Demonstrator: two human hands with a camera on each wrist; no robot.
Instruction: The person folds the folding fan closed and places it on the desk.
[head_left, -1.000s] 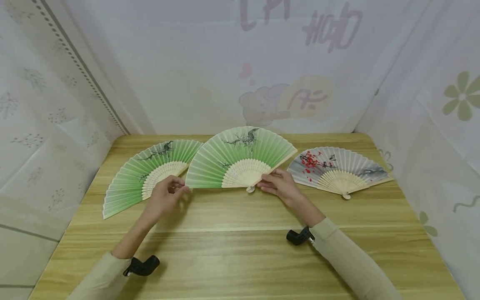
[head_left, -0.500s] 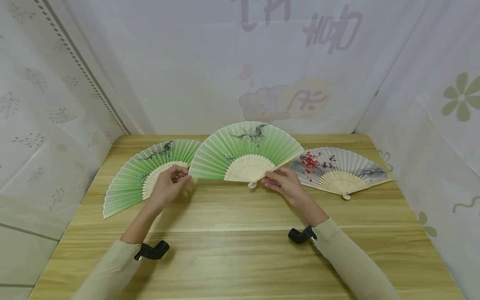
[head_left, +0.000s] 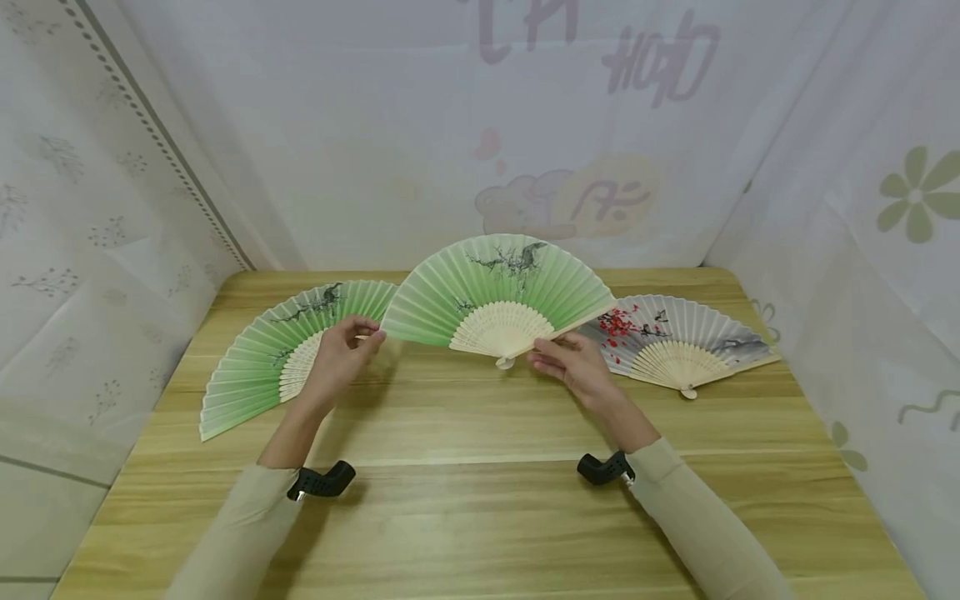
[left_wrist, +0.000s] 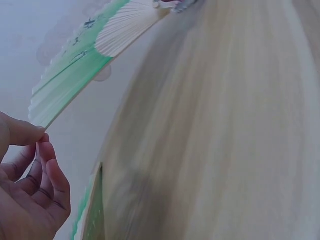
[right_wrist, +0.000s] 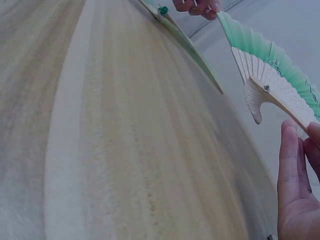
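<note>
An unfolded green folding fan with pale ribs and a black branch print is held up over the table between both hands. At its left corner, my left hand pinches the edge between thumb and index finger; the left wrist view shows this pinch on the fan closely. My right hand grips the right guard stick near the pivot. In the right wrist view the fan's pivot and rib ends show beside the right fingers.
A second open green fan lies on the wooden table at left, partly behind the left hand. A grey fan with red blossoms lies at right, its left end overlapped by the held fan. White printed curtains surround the table.
Both hands have raised the held green fan and shifted it slightly right. Its left corner has risen most, with the left hand moving up alongside. The other two fans stay on the table.
</note>
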